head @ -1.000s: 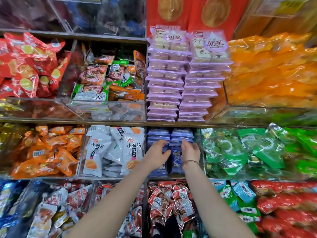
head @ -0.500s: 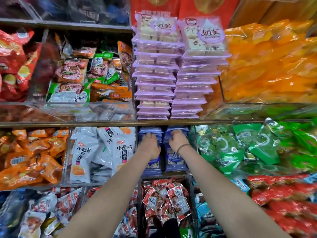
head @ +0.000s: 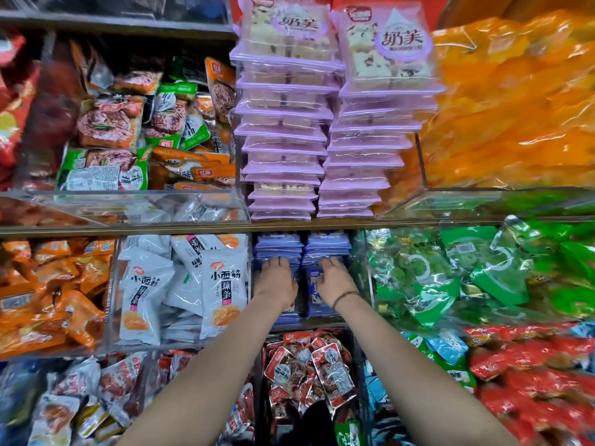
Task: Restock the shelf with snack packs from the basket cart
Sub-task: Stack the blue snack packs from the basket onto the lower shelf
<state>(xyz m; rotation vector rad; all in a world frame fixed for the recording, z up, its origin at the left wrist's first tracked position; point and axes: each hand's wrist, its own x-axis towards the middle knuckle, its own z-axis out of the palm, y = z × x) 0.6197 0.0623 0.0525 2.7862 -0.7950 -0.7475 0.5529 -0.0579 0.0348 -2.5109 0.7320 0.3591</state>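
Two stacks of blue-purple snack packs (head: 326, 244) fill a narrow slot on the middle shelf. My left hand (head: 276, 281) lies on the left stack, fingers reaching in over the packs. My right hand (head: 333, 280), with a thin bracelet at the wrist, lies on the right stack beside a tilted blue pack (head: 314, 289). The fingertips of both hands are hidden among the packs, so the grip is unclear. The basket cart is out of view.
Two tall stacks of pink-lilac packs (head: 283, 136) stand on the shelf above. White noodle-snack bags (head: 222, 291) sit to the left, green bags (head: 450, 272) to the right, red packets (head: 309, 368) below. A wooden shelf edge (head: 128, 228) runs just above my hands.
Both hands have pushed deeper into the slot and now rest on the two blue stacks. The view has moved closer to the shelf.
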